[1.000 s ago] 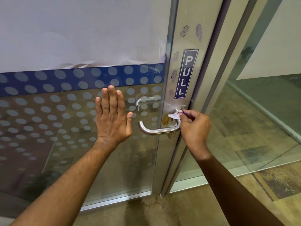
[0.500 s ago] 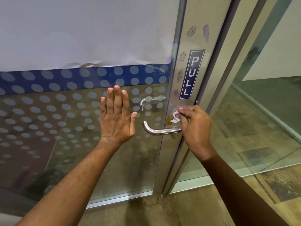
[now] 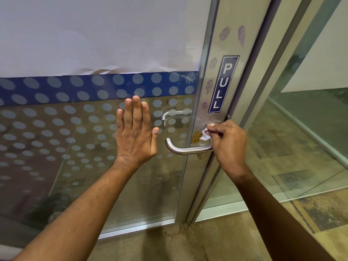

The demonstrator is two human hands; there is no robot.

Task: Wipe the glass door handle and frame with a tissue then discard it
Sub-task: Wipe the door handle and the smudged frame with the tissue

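- The tissue (image 3: 204, 136), a small crumpled white wad, sits against the metal frame (image 3: 205, 166) just above the root of the handle (image 3: 188, 148), beside a brownish smear (image 3: 195, 137) on the frame.
- The right hand (image 3: 228, 146) pinches the tissue between thumb and curled fingertips; the rest of the wad is hidden by the fingers.
- Compared with a second ago, the tissue has shifted only slightly at the same patch above the handle root. This reads as short rubbing strokes on one spot, not travel along the frame.
- The left hand (image 3: 136, 132) lies flat and wide on the dotted glass (image 3: 75, 132), fingers straight, as it did a second ago; it appears to brace the door.
- The handle's bar looks untouched by the tissue at present.
- Round marks (image 3: 225, 33) remain on the frame above the "PULL" sign (image 3: 224, 83).
- Judgement: wiping is mid-course; the upper frame, handle bar and discarding remain.
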